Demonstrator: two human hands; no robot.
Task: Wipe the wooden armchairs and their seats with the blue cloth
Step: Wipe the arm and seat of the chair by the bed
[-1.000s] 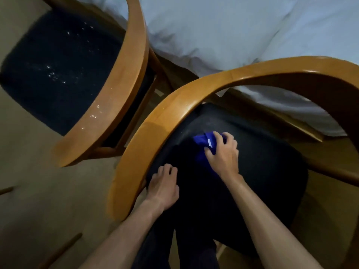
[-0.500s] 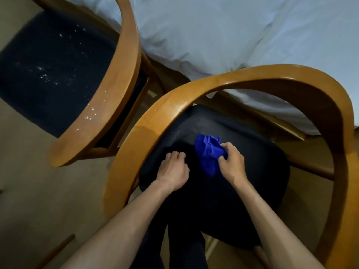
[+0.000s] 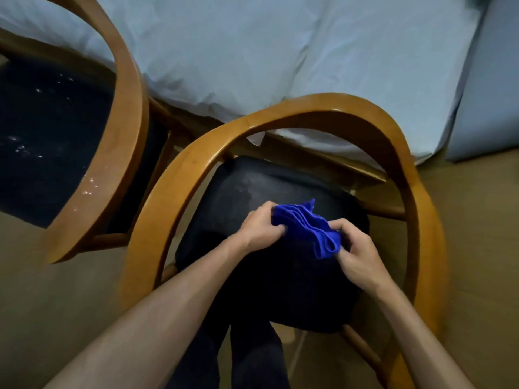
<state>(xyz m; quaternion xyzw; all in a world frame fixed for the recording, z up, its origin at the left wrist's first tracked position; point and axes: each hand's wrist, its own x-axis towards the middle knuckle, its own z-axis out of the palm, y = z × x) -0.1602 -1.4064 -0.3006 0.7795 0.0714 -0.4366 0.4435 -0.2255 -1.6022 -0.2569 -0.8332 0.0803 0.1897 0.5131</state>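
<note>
Blue cloth (image 3: 304,230) pinched bunched by left hand (image 3: 259,227) and right hand (image 3: 358,252) over near seat (image 3: 238,192); far armchair (image 3: 120,108) looks speckled, likely unwiped.

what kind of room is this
Most likely a bedroom, perhaps a hotel room: a bed with white bedding fills the far side, and two matching wooden armchairs with dark padded seats stand right against it on a wood-look floor.

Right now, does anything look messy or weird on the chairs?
Yes. White specks dot the left chair's dark seat and its wooden arm, like crumbs or droplets. The chair being wiped shows none.
</note>
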